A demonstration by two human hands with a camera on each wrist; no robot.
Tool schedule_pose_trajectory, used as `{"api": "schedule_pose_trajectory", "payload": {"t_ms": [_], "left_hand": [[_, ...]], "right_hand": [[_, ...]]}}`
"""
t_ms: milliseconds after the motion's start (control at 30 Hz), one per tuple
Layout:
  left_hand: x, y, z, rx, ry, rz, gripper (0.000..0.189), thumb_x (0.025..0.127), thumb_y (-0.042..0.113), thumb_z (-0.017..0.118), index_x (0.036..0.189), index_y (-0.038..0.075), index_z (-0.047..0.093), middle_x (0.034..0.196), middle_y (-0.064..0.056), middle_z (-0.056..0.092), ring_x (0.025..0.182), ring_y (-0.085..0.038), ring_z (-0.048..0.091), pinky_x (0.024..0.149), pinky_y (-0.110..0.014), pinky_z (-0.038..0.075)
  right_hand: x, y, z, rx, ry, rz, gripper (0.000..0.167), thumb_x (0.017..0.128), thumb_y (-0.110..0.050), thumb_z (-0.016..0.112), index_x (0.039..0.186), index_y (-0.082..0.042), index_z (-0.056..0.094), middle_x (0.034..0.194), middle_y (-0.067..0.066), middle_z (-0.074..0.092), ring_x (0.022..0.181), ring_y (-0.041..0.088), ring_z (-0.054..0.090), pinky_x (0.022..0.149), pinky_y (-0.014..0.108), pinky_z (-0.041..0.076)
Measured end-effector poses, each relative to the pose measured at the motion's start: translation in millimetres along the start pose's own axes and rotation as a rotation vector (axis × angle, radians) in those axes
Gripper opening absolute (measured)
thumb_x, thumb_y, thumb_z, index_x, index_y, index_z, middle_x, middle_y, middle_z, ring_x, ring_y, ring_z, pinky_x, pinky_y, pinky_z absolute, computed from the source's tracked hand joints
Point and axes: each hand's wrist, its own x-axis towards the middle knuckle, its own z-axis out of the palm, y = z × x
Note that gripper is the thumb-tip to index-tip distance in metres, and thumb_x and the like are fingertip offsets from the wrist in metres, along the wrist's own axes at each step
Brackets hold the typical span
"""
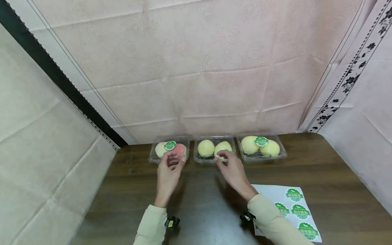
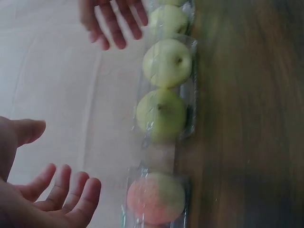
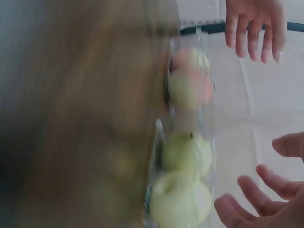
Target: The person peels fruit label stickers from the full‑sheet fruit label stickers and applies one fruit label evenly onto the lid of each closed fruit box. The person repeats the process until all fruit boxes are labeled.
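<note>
Three clear plastic boxes of round fruit stand in a row at the table's back edge. The left box [image 1: 153, 154] holds one pale and one reddish fruit [image 1: 179, 150] under a round green sticker [image 1: 170, 145]. In the middle box [image 1: 196, 157] are two yellow-green fruits [image 1: 206, 148]. The right box [image 1: 283, 152] has two more beneath another green sticker [image 1: 261, 141]. My left hand [image 1: 169, 173] hovers in front of the left box, and my right hand [image 1: 234, 173] in front of the middle one. Both wrist views show loosely bent, spread fingers with nothing between them.
A white sheet [image 1: 272, 192] bearing several green round stickers [image 1: 300, 211] lies on the brown wooden table [image 1: 128, 204], partly under my right forearm. Pale cloth [image 1: 199, 85] hangs directly behind the boxes and on both sides.
</note>
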Motion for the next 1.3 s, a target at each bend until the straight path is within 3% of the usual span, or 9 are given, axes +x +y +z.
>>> {"api": "schedule_pose_trajectory", "payload": {"t_ms": [100, 267, 467, 633, 967, 1300], "left_hand": [[-0.8, -0.7, 10.5, 0.055, -0.075, -0.003, 0.049, 0.095, 0.017, 0.081, 0.134, -0.004, 0.060, 0.124, -0.023, 0.068, 0.114, -0.037, 0.068, 0.098, -0.051, 0.058], [-6.1, -3.9, 27.6, 0.122, -0.208, -0.077, 0.063, 0.095, 0.024, 0.081, 0.146, -0.001, 0.054, 0.138, -0.023, 0.062, 0.127, -0.039, 0.062, 0.107, -0.052, 0.053], [-10.6, -10.5, 39.8, 0.148, -0.247, -0.152, 0.073, 0.095, 0.027, 0.082, 0.152, -0.002, 0.047, 0.142, -0.025, 0.059, 0.130, -0.041, 0.061, 0.107, -0.053, 0.053], [-12.9, -12.0, 48.4, 0.151, -0.301, -0.200, 0.088, 0.093, 0.029, 0.083, 0.159, -0.004, 0.035, 0.146, -0.029, 0.055, 0.130, -0.045, 0.060, 0.105, -0.058, 0.052], [-8.0, -27.8, 70.4, 0.100, -0.268, -0.261, 0.106, 0.091, 0.026, 0.085, 0.167, 0.001, 0.015, 0.157, -0.034, 0.042, 0.136, -0.050, 0.054, 0.107, -0.060, 0.050], [1.6, -38.5, 87.8, -0.015, -0.213, -0.245, 0.109, 0.090, 0.022, 0.086, 0.168, 0.004, 0.013, 0.162, -0.036, 0.031, 0.144, -0.051, 0.045, 0.115, -0.057, 0.044]], "right_hand": [[9.7, 2, -11, -0.067, -0.024, -0.011, 0.045, 0.102, -0.026, 0.072, 0.138, 0.001, 0.062, 0.139, 0.023, 0.060, 0.131, 0.041, 0.056, 0.108, 0.058, 0.046], [24.4, 9, -22, -0.153, -0.081, -0.024, 0.066, 0.101, -0.031, 0.073, 0.149, 0.007, 0.049, 0.150, 0.031, 0.048, 0.141, 0.047, 0.044, 0.115, 0.062, 0.040], [39.7, 20, -21, -0.211, -0.150, -0.041, 0.077, 0.100, -0.035, 0.074, 0.156, 0.006, 0.041, 0.154, 0.032, 0.042, 0.142, 0.047, 0.043, 0.114, 0.062, 0.041], [50.9, 30, -18, -0.235, -0.162, -0.039, 0.082, 0.099, -0.036, 0.076, 0.158, 0.006, 0.037, 0.157, 0.033, 0.037, 0.145, 0.048, 0.040, 0.116, 0.062, 0.040], [65.0, 41, -3, -0.224, -0.126, -0.006, 0.100, 0.094, -0.042, 0.080, 0.163, 0.003, 0.024, 0.164, 0.035, 0.021, 0.151, 0.052, 0.028, 0.117, 0.066, 0.036], [67.8, 50, 11, -0.242, -0.084, 0.048, 0.113, 0.091, -0.056, 0.078, 0.167, 0.001, 0.016, 0.170, 0.033, 0.008, 0.156, 0.051, 0.018, 0.116, 0.068, 0.037]]}}
